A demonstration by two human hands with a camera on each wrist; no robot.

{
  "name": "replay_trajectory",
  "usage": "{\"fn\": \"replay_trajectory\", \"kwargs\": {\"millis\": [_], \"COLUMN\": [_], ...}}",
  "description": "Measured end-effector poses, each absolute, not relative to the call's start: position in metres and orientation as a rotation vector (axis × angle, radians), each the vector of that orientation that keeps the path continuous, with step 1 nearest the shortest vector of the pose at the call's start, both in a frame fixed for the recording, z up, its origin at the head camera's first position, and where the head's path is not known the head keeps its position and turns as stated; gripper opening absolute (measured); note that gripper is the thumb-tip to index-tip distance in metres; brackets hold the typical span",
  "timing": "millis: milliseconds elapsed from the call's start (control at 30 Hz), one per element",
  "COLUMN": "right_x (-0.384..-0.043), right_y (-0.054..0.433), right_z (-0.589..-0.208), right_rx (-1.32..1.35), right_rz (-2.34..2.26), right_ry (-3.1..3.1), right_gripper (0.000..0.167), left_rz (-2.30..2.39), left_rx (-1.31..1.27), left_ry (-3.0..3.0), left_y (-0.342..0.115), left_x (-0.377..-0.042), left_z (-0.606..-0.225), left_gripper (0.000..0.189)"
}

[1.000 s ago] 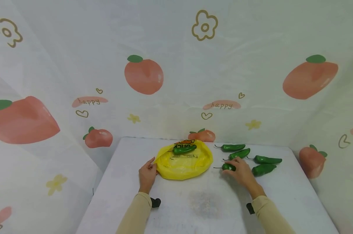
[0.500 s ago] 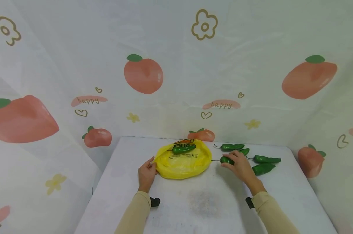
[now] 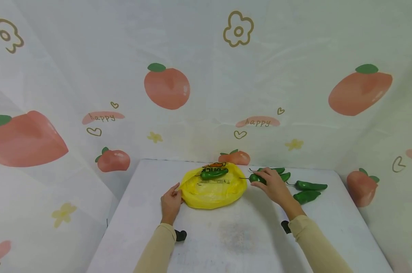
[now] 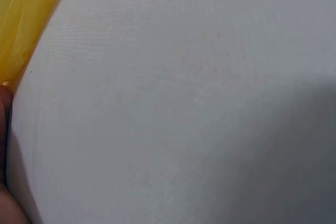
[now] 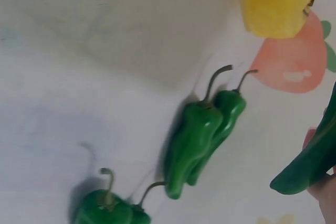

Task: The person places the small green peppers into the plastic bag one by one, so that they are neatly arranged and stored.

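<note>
A yellow plastic bag (image 3: 211,197) with dark print lies spread on the table, its mouth wide. One green chili pepper (image 3: 214,174) rests inside it toward the back. My left hand (image 3: 171,204) pinches the bag's left rim between thumb and fingers; the left wrist view catches just a bit of the hand and the yellow plastic (image 4: 26,19). Just right of the bag, my right hand (image 3: 273,185) holds another green chili pepper (image 3: 257,179) raised above the table, stem pointing left. The right wrist view shows this held pepper (image 5: 310,161) at its right edge.
Several more green chili peppers lie at the back right: two close together (image 5: 191,140) behind the right hand, and two farther right, one (image 3: 310,185) above the other (image 3: 306,196). A printed cloth wall (image 3: 206,132) stands along the table's back edge.
My right hand has lifted a pepper from the table and carried it up and left toward the bag. My left hand keeps its hold on the rim.
</note>
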State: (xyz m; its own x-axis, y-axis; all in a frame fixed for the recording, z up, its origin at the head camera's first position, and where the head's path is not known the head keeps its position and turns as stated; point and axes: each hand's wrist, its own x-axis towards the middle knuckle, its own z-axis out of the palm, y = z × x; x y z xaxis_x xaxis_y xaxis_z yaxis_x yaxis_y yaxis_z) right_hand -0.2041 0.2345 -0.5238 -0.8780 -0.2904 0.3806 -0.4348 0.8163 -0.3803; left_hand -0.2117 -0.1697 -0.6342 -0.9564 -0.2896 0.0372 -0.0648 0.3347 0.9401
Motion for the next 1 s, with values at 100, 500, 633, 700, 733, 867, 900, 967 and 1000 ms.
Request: {"fn": "replay_trajectory", "kwargs": {"millis": [100, 500, 633, 700, 733, 867, 900, 967, 1000], "right_x": [-0.208, -0.218, -0.222, -0.225, -0.226, -0.233, -0.234, -0.237, -0.239], "right_y": [0.228, 0.207, 0.201, 0.199, 0.197, 0.191, 0.190, 0.186, 0.184], "right_z": [-0.519, -0.504, -0.500, -0.497, -0.496, -0.491, -0.489, -0.487, -0.486], "right_rx": [0.563, 0.609, 0.612, 0.648, 0.670, 0.782, 0.800, 0.816, 0.812], "right_rz": [0.687, 0.740, 0.746, 0.752, 0.760, 0.768, 0.768, 0.768, 0.772], "right_ry": [-2.716, -2.756, -2.790, -2.783, -2.777, -2.745, -2.748, -2.764, -2.780], "right_gripper": [0.052, 0.050, 0.051, 0.051, 0.050, 0.049, 0.049, 0.049, 0.048], "left_rz": [-1.672, -1.680, -1.674, -1.669, -1.664, -1.670, -1.677, -1.691, -1.696], "left_rx": [0.326, 0.345, 0.367, 0.365, 0.363, 0.343, 0.341, 0.337, 0.334], "left_ry": [-2.400, -2.397, -2.413, -2.417, -2.420, -2.408, -2.403, -2.397, -2.395], "left_y": [-0.170, -0.170, -0.168, -0.167, -0.167, -0.168, -0.168, -0.169, -0.170], "left_x": [-0.212, -0.213, -0.213, -0.212, -0.212, -0.211, -0.210, -0.210, -0.210], "left_z": [-0.635, -0.637, -0.636, -0.634, -0.634, -0.633, -0.633, -0.632, -0.633], "left_gripper": [0.036, 0.036, 0.037, 0.037, 0.036, 0.034, 0.033, 0.032, 0.031]}}
